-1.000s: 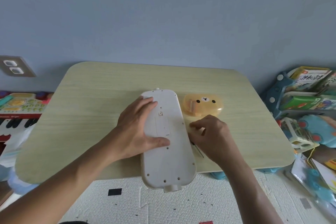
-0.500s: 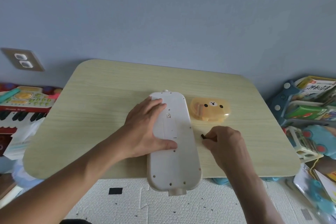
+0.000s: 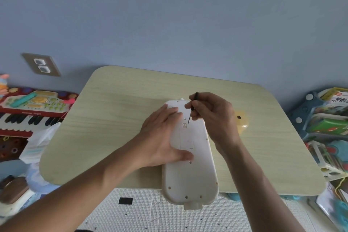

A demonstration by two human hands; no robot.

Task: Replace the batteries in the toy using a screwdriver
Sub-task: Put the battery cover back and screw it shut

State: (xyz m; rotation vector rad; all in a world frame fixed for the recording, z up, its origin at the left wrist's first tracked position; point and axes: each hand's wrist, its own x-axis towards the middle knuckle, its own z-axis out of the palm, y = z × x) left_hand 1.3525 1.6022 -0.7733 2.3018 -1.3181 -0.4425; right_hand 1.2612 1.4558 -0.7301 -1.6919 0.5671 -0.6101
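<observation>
A long white toy [image 3: 192,177] lies back side up on the pale wooden table [image 3: 116,118], its near end hanging over the table's front edge. My left hand [image 3: 162,135] presses flat on the toy's left side, thumb across the battery cover. My right hand [image 3: 212,116] holds a thin black screwdriver [image 3: 192,110] nearly upright, its tip just right of the small screw tab [image 3: 184,125] at the cover's far end.
A yellow bear-face case [image 3: 242,121] lies on the table behind my right wrist. A toy keyboard [image 3: 32,111] stands at the left. Books and toy bins [image 3: 327,118] crowd the right. A foam mat [image 3: 150,211] covers the floor below.
My right hand picked the screwdriver up from the table beside the toy and brought it over the toy's far end, tip down near the screw tab. My left hand stayed on the toy.
</observation>
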